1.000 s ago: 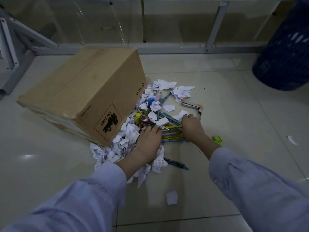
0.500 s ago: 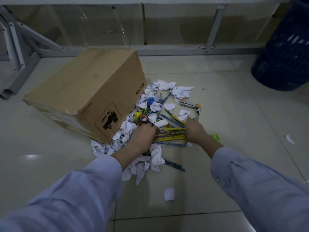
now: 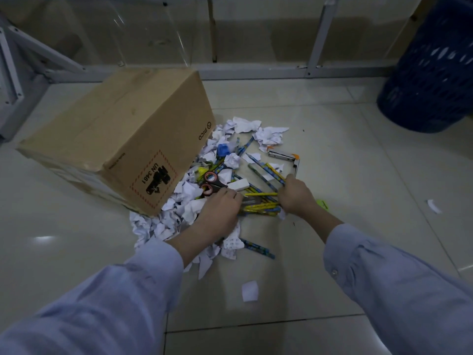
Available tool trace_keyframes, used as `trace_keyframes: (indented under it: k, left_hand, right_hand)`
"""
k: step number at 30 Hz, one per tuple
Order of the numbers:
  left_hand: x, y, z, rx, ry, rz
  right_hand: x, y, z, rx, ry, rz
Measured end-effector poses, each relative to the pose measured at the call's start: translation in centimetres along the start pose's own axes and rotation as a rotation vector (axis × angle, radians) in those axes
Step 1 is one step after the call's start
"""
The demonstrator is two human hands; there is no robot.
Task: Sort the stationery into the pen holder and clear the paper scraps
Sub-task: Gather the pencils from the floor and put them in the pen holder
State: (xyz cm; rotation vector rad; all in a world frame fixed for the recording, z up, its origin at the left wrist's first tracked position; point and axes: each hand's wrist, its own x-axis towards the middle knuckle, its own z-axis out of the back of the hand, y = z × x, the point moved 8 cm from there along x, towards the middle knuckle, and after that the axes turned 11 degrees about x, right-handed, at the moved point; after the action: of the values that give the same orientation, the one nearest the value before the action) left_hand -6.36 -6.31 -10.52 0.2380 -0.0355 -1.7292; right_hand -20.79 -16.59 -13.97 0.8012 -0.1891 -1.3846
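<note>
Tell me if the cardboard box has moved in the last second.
No. The cardboard box lies tipped on its side, its far corner by the grey metal rail just as before; only the view drifted slightly.

Fingers of my right hand (image 3: 294,197) curl under, hidden, so grip on pencils (image 3: 261,207) is unclear. Left hand (image 3: 220,211) covers some paper scraps (image 3: 190,212). Blue basket (image 3: 432,80) cut off at top & right edge; box (image 3: 115,139) opening not vis.

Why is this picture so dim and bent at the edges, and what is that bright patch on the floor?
Head view: weak light mutes the colours; the wide-angle lens bows the metal frame; the patch is glare on the glossy floor; the near sleeves look soft, while the pencils are fairly sharp.
</note>
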Motion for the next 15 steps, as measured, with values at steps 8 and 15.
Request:
trace_keyframes:
  k: [8,15]
  left_hand:
    - [0.0,-1.7,-0.9,-0.023,0.051,-0.004]
    - [-0.3,-2.6,-1.5,0.044,0.025,-0.002]
  right_hand:
    - [0.0,3.0,-0.6,-0.098,0.036,0.231]
    - [0.7,4.2,-2.7,-0.198,0.112,0.25]
